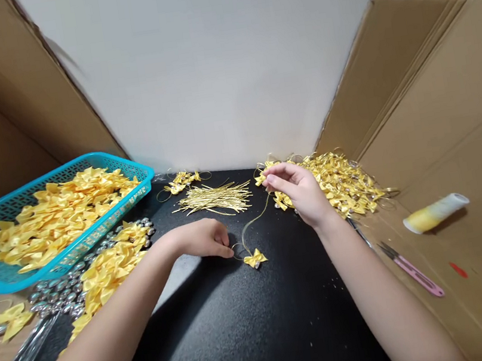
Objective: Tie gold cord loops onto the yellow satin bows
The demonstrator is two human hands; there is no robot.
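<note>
A yellow ribbon bow [255, 258] with a small shiny bead lies on the black work surface [244, 325], in front of and between my hands. Gold elastic cord [254, 221] runs from it both ways. My left hand [204, 238] is closed, thumb and finger pinching the cord just left of the bow. The other strand rises to the fingertips of my right hand [294, 187], which is raised at the near edge of a pile of finished bows [345, 183]. Its fingers are curled together in a pinch at the cord's end.
A blue basket [106, 219] of yellow bows stands left. Below it lie silver beads [54, 293] and loose bows [109, 266]. Gold cords [216, 198] and a few corded bows [182, 181] lie behind. Pink thread snips [413, 270] and a thread spool [436, 213] lie right, within cardboard walls [449, 89].
</note>
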